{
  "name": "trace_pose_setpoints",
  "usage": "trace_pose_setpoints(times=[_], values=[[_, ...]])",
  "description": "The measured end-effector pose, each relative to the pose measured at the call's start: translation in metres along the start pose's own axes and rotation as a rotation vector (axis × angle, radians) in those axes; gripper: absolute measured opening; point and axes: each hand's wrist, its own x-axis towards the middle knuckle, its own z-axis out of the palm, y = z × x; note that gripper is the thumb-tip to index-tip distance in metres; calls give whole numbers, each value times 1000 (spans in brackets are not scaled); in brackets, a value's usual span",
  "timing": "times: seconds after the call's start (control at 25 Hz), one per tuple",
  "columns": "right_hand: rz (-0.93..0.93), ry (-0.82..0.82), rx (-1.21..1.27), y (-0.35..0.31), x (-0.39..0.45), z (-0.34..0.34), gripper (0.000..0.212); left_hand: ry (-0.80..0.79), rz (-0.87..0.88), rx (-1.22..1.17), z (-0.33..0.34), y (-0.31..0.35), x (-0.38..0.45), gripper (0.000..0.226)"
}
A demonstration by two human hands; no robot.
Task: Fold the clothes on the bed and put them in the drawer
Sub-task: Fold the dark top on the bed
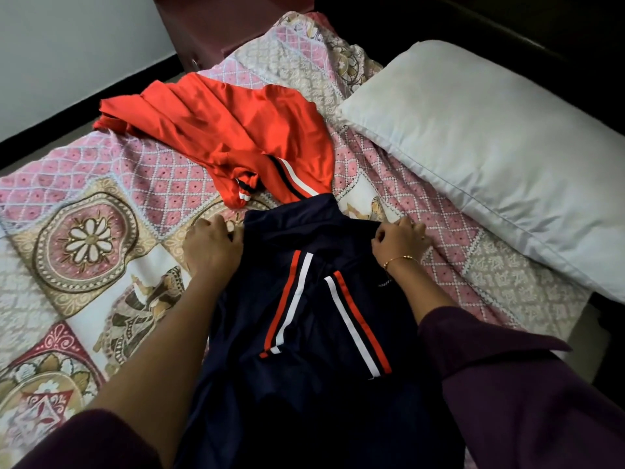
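Both my hands pinch the navy garment (304,299) on the bed (84,198): left grip (213,242), right grip (399,240) at its far corners; red garment (230,137) beyond.

My navy garment (314,299) runs off the bottom edge, lower part unseen. Its far end hides the red garment's (230,137) near tip. Pillow (490,157) cut off at right. Small chest print unreadable.

Home bedroom, patterned bedspread (101,184), white pillow (490,157), perhaps a dresser (216,32)
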Motion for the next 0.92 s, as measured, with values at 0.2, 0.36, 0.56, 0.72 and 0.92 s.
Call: trace_pose_setpoints(times=[0.2,0.36,0.56,0.72,0.92], values=[[-348,-35,81,-14,21,-1,31,-368,41,137,-11,23,21,57],[-335,110,4,-21,35,-2,28,-313,63,224,-17,37,31,38],[-80,297,344,-21,48,-10,26,44,170,-151,-11,77,38,29],[-165,413,538,-25,20,7,16,172,226,-331,21,79,-4,27],[-563,278,475,-32,-44,54,38,-82,318,-127,49,61,-90,30]])
